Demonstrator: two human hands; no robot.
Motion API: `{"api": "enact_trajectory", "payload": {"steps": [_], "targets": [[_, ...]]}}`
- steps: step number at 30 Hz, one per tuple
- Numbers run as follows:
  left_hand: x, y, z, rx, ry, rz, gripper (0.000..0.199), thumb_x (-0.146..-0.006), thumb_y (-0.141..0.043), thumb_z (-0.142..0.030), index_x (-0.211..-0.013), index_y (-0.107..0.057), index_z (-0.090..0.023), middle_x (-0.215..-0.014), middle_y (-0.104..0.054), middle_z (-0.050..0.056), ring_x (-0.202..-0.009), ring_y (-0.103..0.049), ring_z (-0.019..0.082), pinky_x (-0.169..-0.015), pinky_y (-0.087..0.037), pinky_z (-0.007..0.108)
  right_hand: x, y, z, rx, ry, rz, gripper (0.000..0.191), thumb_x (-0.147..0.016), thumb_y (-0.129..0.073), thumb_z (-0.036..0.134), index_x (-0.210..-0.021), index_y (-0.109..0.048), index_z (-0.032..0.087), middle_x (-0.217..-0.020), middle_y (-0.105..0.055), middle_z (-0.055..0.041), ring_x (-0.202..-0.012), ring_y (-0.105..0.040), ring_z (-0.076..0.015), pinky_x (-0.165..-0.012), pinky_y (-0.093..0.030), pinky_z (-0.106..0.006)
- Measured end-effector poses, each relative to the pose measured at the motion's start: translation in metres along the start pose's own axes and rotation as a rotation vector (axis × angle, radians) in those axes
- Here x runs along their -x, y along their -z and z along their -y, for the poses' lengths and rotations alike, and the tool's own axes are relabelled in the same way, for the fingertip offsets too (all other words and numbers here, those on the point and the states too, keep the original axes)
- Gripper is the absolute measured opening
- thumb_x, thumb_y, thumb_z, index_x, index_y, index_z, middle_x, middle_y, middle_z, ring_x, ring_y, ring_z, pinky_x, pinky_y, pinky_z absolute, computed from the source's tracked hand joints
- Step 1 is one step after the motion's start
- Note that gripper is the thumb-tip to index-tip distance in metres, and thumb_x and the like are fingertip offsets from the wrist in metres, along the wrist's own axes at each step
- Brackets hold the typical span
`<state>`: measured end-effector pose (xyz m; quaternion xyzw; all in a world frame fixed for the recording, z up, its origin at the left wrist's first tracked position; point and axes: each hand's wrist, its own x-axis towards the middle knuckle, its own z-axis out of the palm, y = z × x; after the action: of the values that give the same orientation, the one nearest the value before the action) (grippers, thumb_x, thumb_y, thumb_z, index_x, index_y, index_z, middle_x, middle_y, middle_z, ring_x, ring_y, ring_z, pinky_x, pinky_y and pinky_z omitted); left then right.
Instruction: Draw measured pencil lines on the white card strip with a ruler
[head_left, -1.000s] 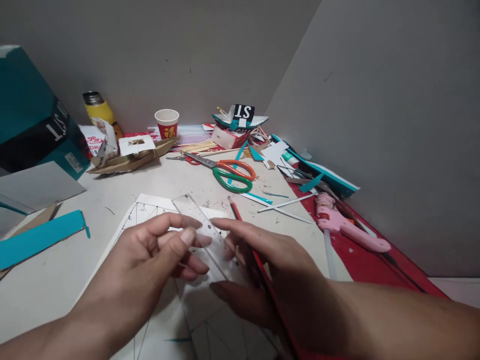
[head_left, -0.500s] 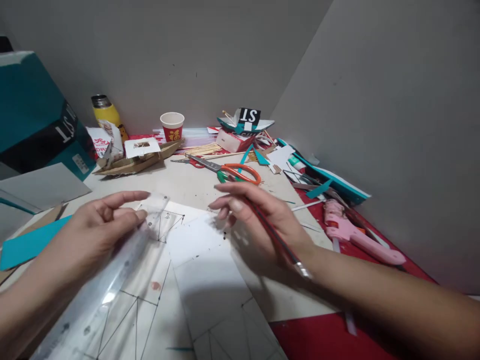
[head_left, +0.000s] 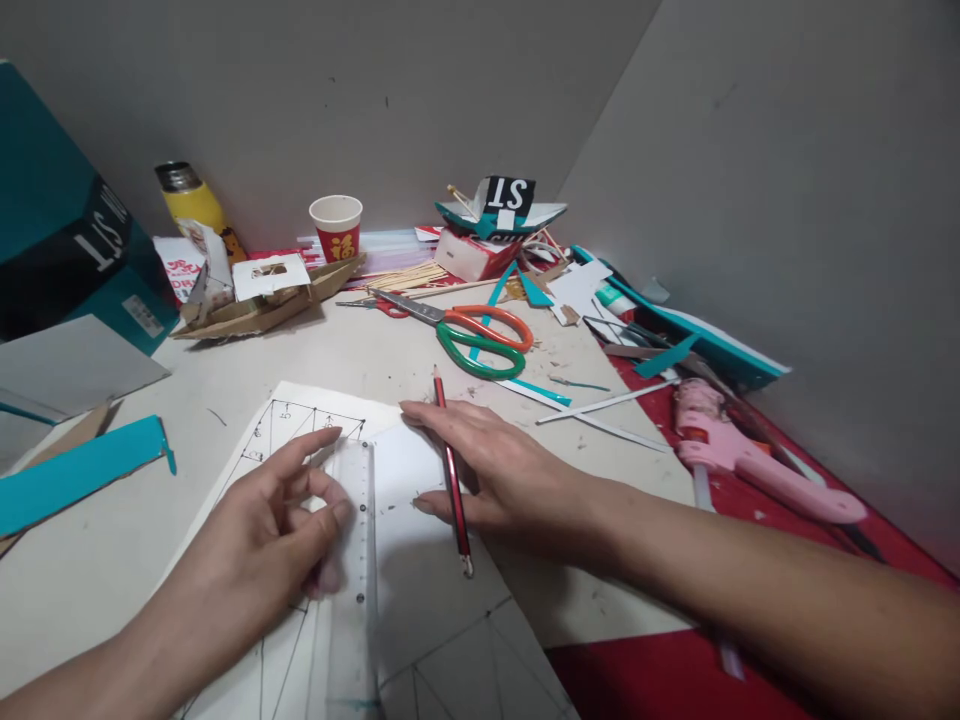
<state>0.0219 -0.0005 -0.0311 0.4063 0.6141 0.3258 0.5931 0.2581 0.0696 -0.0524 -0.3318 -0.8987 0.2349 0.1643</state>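
My left hand [head_left: 270, 530] is closed on the edge of a clear plastic ruler [head_left: 351, 570], thumb and curled fingers at its far part, forefinger stretched out. The ruler lies along the left side of a white card [head_left: 427, 570] with pencil lines on its near part. My right hand [head_left: 517, 470] rests at the card's far right edge, with a red and black pencil [head_left: 452, 480] tucked between its fingers, tip pointing away from me. Under the ruler and left hand is a larger sheet [head_left: 289, 425] with a drawn, labelled pattern, partly hidden.
Beyond the hands lie orange-and-green-handled scissors [head_left: 480, 335]. At right are card scraps, paper strips [head_left: 607, 400] and a pink glue gun [head_left: 757, 460]. A cardboard boat [head_left: 277, 310], paper cup [head_left: 336, 230], yellow bottle [head_left: 196, 205] and teal box [head_left: 67, 230] stand at the back and left.
My left hand has brought the ruler rightward and turned it from slanting to nearly straight along the card. My right hand has lowered onto the card, the pencil now pointing forward.
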Motion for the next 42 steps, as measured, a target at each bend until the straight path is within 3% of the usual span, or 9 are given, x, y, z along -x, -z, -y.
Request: {"api": "enact_trajectory", "payload": {"steps": [4, 9, 19, 31, 42], "targets": [[-0.002, -0.003, -0.005, 0.019, -0.005, -0.016, 0.079, -0.076, -0.079, -0.042, -0.142, -0.041, -0.021, -0.082, -0.064, -0.003, -0.05, -0.062, 0.014, -0.047, -0.045, 0.027, -0.001, 0.004, 0.0, -0.009, -0.02, 0.031, 0.07, -0.085, -0.075, 0.021, -0.147, -0.047, 0.006, -0.14, -0.062, -0.0241, -0.129, -0.058, -0.0347, -0.107, -0.05, -0.051], [-0.003, -0.005, -0.011, 0.056, 0.009, -0.025, 0.082, -0.068, -0.083, -0.044, -0.133, -0.041, -0.019, -0.074, -0.063, -0.005, -0.048, -0.063, 0.016, -0.045, -0.046, 0.027, -0.001, 0.008, -0.002, -0.039, -0.014, 0.067, 0.071, -0.087, -0.073, 0.023, -0.151, -0.044, 0.014, -0.148, -0.057, -0.0198, -0.134, -0.054, -0.0322, -0.111, -0.047, -0.05], [-0.006, 0.005, -0.007, -0.037, -0.045, -0.032, 0.064, -0.072, -0.079, -0.046, -0.12, -0.045, -0.022, -0.066, -0.062, -0.006, -0.046, -0.058, 0.015, -0.041, -0.044, 0.025, -0.001, 0.006, -0.004, -0.037, -0.016, 0.082, 0.073, -0.087, -0.074, 0.022, -0.152, -0.043, 0.013, -0.15, -0.054, -0.0213, -0.135, -0.053, -0.0333, -0.112, -0.046, -0.054], [-0.01, 0.004, -0.01, -0.039, -0.046, -0.014, 0.071, -0.072, -0.08, -0.045, -0.13, -0.047, -0.021, -0.069, -0.06, -0.006, -0.048, -0.06, 0.016, -0.041, -0.047, 0.026, -0.003, 0.007, -0.003, -0.045, -0.007, 0.082, 0.071, -0.087, -0.076, 0.022, -0.151, -0.046, 0.011, -0.142, -0.059, -0.022, -0.131, -0.055, -0.0342, -0.109, -0.048, -0.053], [-0.014, 0.002, -0.01, -0.086, -0.025, -0.051, 0.072, -0.069, -0.08, -0.046, -0.13, -0.054, -0.019, -0.055, -0.056, -0.007, -0.046, -0.052, 0.017, -0.035, -0.048, 0.027, -0.003, 0.009, -0.003, -0.033, 0.022, 0.091, 0.068, -0.088, -0.072, 0.021, -0.149, -0.045, 0.008, -0.144, -0.058, -0.0231, -0.128, -0.056, -0.0332, -0.107, -0.048, -0.052]]}}
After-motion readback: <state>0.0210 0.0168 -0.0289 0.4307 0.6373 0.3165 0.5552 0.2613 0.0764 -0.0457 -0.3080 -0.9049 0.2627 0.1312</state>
